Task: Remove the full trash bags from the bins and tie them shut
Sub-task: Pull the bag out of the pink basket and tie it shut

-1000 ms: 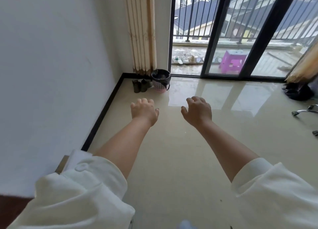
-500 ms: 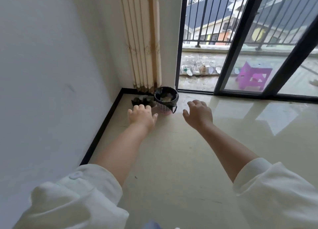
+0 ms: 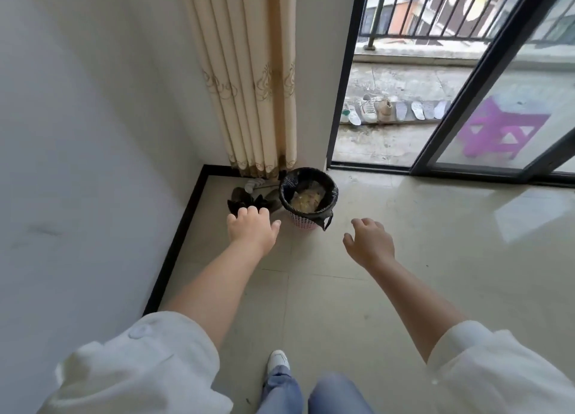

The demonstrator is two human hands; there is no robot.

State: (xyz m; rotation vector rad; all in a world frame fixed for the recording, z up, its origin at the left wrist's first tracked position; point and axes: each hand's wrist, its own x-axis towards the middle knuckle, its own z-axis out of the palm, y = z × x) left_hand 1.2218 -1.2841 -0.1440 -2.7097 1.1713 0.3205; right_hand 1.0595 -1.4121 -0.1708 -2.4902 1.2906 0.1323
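Note:
A small pink perforated bin (image 3: 304, 223) stands on the floor in the room's corner, beside the curtain. A black trash bag (image 3: 286, 185) lines it and folds over its rim, with yellowish rubbish inside. My left hand (image 3: 251, 228) reaches forward just left of the bin, fingers apart, holding nothing. My right hand (image 3: 370, 244) hovers to the bin's right and a little nearer to me, also empty with fingers spread. Neither hand touches the bin or the bag.
Dark shoes and a pale sock (image 3: 249, 195) lie left of the bin against the wall. A beige curtain (image 3: 249, 77) hangs behind. The sliding glass door (image 3: 466, 102) stands open onto a balcony with shoes and a purple stool (image 3: 497, 130). White wall at left.
I have walked closer to the corner. The bin has grown larger in view and now sits just beyond my outstretched hands. Both hands stay empty.

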